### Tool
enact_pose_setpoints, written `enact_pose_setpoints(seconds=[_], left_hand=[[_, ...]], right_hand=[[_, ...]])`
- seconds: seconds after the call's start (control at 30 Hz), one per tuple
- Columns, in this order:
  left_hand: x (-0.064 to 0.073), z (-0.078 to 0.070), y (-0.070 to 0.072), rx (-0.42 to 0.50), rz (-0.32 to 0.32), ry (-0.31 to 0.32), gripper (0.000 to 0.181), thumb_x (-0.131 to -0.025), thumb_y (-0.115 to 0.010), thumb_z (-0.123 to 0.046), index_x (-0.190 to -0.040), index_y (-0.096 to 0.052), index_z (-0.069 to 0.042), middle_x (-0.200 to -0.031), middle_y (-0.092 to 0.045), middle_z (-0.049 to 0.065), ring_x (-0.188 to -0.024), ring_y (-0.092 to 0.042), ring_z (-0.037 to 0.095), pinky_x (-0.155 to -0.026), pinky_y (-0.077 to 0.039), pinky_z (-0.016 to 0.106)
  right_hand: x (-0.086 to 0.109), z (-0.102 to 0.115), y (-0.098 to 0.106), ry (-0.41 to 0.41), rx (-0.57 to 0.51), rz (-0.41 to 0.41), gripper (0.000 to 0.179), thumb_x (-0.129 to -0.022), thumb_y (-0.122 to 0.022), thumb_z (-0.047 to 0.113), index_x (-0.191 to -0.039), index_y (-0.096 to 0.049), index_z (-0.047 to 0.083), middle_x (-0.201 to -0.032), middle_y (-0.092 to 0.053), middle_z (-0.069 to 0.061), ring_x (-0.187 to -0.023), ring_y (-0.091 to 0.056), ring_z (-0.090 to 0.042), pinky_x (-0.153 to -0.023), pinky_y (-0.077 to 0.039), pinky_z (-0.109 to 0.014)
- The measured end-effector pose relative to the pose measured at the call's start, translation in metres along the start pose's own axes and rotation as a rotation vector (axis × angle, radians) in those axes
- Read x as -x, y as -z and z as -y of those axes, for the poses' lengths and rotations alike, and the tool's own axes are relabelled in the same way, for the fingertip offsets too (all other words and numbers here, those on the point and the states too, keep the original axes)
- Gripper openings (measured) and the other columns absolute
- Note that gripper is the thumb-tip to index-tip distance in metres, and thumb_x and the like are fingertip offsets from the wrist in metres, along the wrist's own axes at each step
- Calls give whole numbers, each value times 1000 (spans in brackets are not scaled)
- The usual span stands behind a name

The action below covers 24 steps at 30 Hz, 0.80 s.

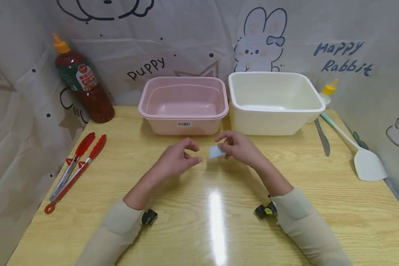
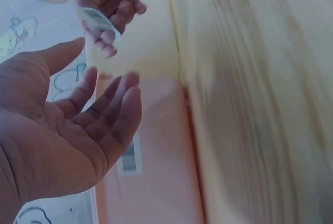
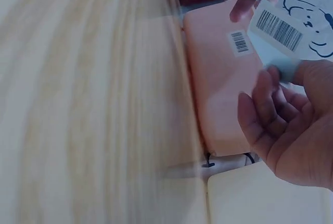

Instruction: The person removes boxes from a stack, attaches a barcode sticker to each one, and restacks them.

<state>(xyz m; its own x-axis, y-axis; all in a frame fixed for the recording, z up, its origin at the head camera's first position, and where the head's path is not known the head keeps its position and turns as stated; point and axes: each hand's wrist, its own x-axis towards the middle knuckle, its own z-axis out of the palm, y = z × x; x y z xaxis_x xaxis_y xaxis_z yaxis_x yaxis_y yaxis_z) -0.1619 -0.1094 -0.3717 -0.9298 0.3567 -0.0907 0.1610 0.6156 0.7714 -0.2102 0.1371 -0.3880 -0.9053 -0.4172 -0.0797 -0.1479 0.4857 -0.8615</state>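
Observation:
My right hand (image 1: pixel 238 148) pinches a small pale blue card (image 1: pixel 215 152) between thumb and forefinger, above the table in front of the two tubs. In the right wrist view a barcode is printed on the face of this card (image 3: pixel 276 36). Left of it, my left hand (image 1: pixel 177 159) is held in the air with loosely bent fingers and nothing between them, a short gap from the card. Behind the hands stands a pink tub (image 1: pixel 184 127) with a barcode sticker on its front. Beside that is a cream-white tub (image 1: pixel 266 123).
A sauce bottle (image 1: pixel 86 87) leans at the back left, with red-tipped tongs (image 1: pixel 74 168) nearer. On the right lie a spreader knife (image 1: pixel 323 139) and a white spatula (image 1: pixel 369 164). A yellow-capped bottle (image 1: pixel 329 88) stands behind the white tub. Printed cloth (image 1: pixel 193 33) hangs behind.

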Motion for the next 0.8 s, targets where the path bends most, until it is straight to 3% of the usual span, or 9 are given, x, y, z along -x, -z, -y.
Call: enact_pose_setpoints(seconds=[0.13,0.23,0.43,0.5,0.6,0.8], left_hand=[[-3,-10,-10,-68,-11,-24,36,-91,-75,-36,-117,-66,-13,-124,-70,7,-116,-65,26,-95,-55,43],[-7,-17,-18,-110,-17,-49,38,-90,-77,-39,-119,-67,-16,-123,-71,4,-117,-63,25,-96,-53,44],[-12,-29,-31,-337,-52,-136,15,-95,-71,-37,-103,-74,-25,-98,-75,-7,-84,-66,13,-64,-51,32],[-13,-32,-33,-355,-75,-140,12,-97,-69,-34,-100,-74,-24,-90,-74,-9,-74,-63,9,-59,-46,29],[-16,-34,-31,-252,-126,-101,13,-97,-69,-31,-101,-75,-20,-87,-73,-6,-73,-61,9,-61,-47,27],[-23,-32,-22,258,-211,7,14,-94,-73,-17,-105,-70,-8,-97,-77,8,-85,-73,21,-68,-55,28]], right_hand=[[0,1,0,4,-11,-54,27,-95,-56,7,-119,-66,1,-73,-65,-6,-64,-59,-22,-60,-53,-32],[-1,2,0,-13,-20,-69,27,-93,-56,6,-118,-66,2,-71,-65,-6,-62,-58,-22,-57,-50,-28],[0,5,2,-18,-58,-68,26,-97,-56,11,-119,-65,1,-70,-66,-5,-62,-60,-18,-61,-55,-34],[1,7,4,-12,-96,-71,27,-102,-56,19,-120,-65,2,-76,-67,-5,-65,-62,-19,-66,-58,-37],[2,9,6,15,-150,-114,33,-107,-53,30,-122,-65,3,-86,-66,-9,-68,-63,-18,-70,-60,-38],[5,10,8,123,-180,-269,28,-105,-57,26,-117,-69,4,-89,-65,-14,-68,-63,-14,-68,-60,-33]])
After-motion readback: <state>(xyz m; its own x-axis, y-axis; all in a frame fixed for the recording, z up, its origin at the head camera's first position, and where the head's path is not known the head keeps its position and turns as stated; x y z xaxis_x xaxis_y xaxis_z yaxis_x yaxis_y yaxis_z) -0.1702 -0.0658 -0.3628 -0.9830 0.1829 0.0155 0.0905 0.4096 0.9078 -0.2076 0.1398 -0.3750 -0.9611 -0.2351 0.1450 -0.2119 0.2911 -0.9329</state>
